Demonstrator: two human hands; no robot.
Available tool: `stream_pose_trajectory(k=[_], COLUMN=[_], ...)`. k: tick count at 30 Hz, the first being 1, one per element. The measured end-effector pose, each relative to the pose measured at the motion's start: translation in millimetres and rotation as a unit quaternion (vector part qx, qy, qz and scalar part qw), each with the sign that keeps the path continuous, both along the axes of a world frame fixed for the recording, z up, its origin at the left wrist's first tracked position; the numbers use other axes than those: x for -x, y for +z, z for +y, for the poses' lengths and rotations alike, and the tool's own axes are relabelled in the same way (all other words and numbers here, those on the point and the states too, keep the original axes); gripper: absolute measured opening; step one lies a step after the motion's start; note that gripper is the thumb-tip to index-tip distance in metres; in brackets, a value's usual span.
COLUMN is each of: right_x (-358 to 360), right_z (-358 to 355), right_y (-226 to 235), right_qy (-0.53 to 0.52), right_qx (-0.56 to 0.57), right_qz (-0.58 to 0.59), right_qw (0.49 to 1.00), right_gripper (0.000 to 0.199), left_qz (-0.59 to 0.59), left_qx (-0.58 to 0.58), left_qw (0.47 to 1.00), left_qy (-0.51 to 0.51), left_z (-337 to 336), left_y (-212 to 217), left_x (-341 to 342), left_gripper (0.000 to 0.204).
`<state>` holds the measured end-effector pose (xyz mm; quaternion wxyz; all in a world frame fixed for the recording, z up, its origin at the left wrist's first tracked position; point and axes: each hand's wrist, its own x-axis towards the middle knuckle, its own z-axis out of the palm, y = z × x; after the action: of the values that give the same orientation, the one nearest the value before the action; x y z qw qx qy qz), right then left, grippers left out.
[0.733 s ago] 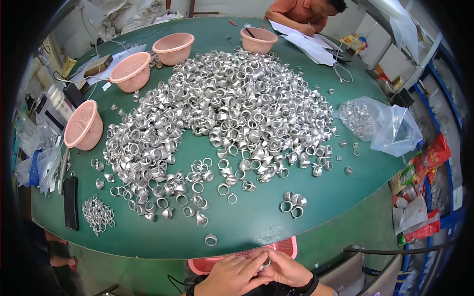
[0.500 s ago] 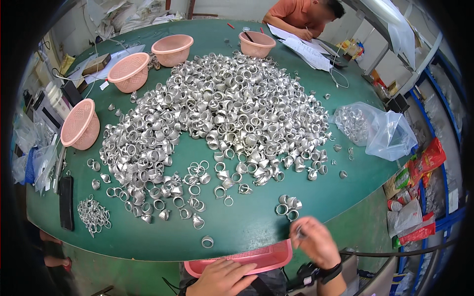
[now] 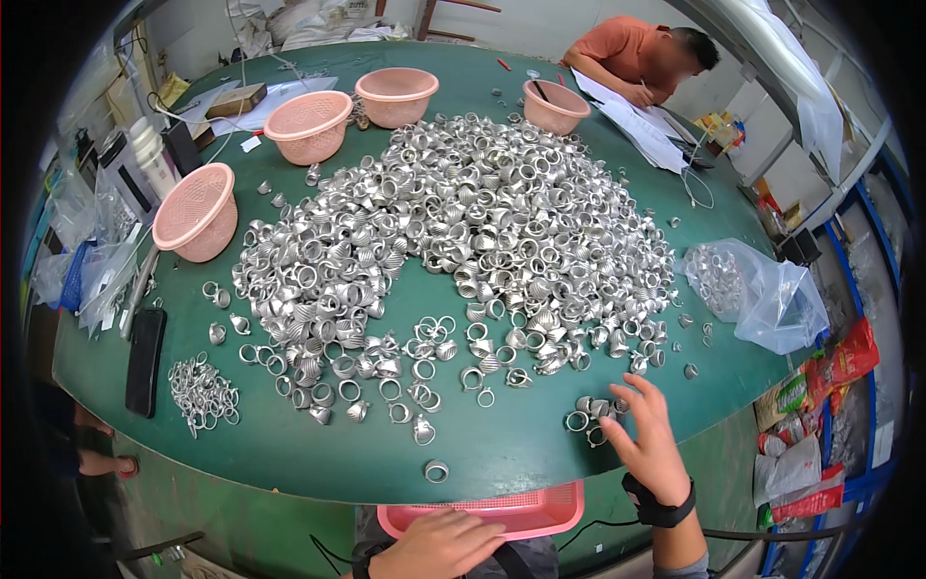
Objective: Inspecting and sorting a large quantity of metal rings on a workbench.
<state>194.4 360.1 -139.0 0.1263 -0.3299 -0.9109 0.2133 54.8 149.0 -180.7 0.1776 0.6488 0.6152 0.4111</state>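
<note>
My right hand [image 3: 652, 439], wearing a dark wristband, hovers at the table's near right with thumb and fingers spread and nothing visibly in it. Its fingertips are beside a small cluster of silver metal rings [image 3: 577, 421]. My left hand [image 3: 446, 542] lies with outstretched fingers over the near rim of a pink plastic basket [image 3: 562, 513] below the table edge. The basket's inside is mostly hidden. One single ring [image 3: 436, 471] stands apart near the front edge. A large heap of ribbed silver rings [image 3: 502, 217] covers the middle of the green table [image 3: 318, 463].
Several pale pink baskets [image 3: 204, 217] stand along the far and left sides. A clear plastic bag [image 3: 772, 299] with rings lies at right. On the left are a black phone [image 3: 145, 362] and a pile of small metal loops [image 3: 203, 394]. Another person [image 3: 627, 58] sits opposite over papers.
My right hand has moved from above the basket's right end forward to the small ring cluster, and its fingers have spread. The left hand stays on the basket. The whole view has shifted slightly.
</note>
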Motion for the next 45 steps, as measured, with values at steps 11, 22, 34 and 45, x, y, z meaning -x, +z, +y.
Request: stream_pose_trajectory(k=[11, 22, 34, 45], right_x=[82.9, 83.9, 33.3, 19.4], right_z=[-24.7, -17.9, -74.7, -93.6], right_y=[17.8, 9.3, 20.6, 2.7], right_qy=[0.153, 0.139, 0.105, 0.02], right_qx=[-0.066, 0.026, 0.349, 0.411], right_qz=[-0.091, -0.151, 0.07, 0.178], right_qw=[0.982, 0.978, 0.928, 0.894], right_gripper=[0.022, 0.021, 0.018, 0.01], left_qz=[-0.263, -0.253, -0.281, -0.298], left_qx=[-0.003, 0.014, 0.01, 0.009], left_qw=[0.965, 0.966, 0.956, 0.947], left_qy=[0.005, 0.056, 0.079, 0.121], left_z=[-9.7, 5.3, 14.8, 15.6], left_y=[36.9, 30.3, 14.1, 12.3], left_x=[12.5, 10.6, 10.8, -1.7], left_gripper=[0.012, 0.013, 0.033, 0.029])
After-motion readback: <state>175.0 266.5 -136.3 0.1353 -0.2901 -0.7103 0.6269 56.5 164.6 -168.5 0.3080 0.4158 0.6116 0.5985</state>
